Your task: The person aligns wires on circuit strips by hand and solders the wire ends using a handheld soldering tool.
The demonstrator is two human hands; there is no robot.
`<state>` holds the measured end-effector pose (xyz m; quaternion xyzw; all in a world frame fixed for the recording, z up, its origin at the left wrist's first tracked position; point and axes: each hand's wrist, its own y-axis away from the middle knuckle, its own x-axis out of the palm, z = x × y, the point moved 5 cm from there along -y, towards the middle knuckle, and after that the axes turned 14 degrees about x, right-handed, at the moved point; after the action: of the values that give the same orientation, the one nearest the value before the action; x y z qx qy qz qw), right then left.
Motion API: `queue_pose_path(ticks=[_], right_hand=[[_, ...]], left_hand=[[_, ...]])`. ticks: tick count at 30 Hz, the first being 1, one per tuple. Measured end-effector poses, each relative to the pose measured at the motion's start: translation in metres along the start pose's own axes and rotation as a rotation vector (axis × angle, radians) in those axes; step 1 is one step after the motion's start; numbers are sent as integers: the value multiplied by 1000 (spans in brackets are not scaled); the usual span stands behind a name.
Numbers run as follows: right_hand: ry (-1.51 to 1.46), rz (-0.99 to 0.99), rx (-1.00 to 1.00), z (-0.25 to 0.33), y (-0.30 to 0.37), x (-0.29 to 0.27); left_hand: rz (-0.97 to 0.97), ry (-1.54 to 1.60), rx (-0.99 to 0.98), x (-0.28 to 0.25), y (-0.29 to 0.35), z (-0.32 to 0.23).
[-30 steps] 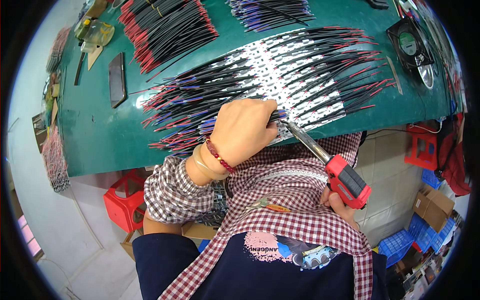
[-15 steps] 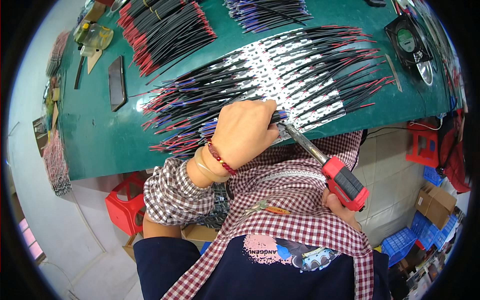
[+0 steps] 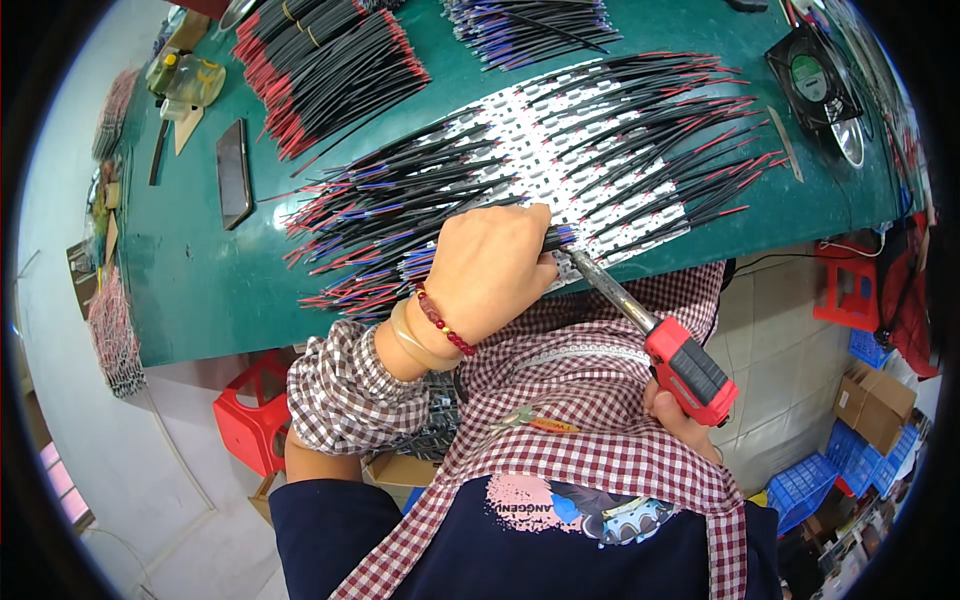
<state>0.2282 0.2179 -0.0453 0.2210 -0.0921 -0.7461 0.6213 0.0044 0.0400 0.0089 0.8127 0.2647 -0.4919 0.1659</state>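
My left hand (image 3: 490, 258) is closed over a small bundle of black wires (image 3: 557, 237) with blue ends, which stick out past its fingertips. It sits at the near edge of a white circuit board panel (image 3: 540, 165). Rows of black wires with red and blue ends fan out from the panel on both sides. My right hand (image 3: 683, 425) is wrapped round the red and black handle of a soldering gun (image 3: 690, 370). The gun's metal barrel slants up to the left, its tip close to the wire ends by my left fingers; whether it touches them I cannot tell.
On the green table (image 3: 180, 300) lie a bundle of red-ended black wires (image 3: 340, 80), a blue-ended bundle (image 3: 530, 30) and a phone (image 3: 234, 175). A small black fan (image 3: 808, 75) stands at the right. Red stools (image 3: 250, 420) and blue crates (image 3: 800, 490) are below.
Almost nothing differs. My left hand has shifted very slightly at the panel's near edge, and the soldering gun stays nearly in place.
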Motion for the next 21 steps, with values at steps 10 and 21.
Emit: queue_pose_path(ticks=[10,21], right_hand=[[81,71,51,-3,-1,1],[-176,141,147,7,0,2]], left_hand=[[6,-10,-10,2,1,0],[-6,-27,-4,3,3,-1]])
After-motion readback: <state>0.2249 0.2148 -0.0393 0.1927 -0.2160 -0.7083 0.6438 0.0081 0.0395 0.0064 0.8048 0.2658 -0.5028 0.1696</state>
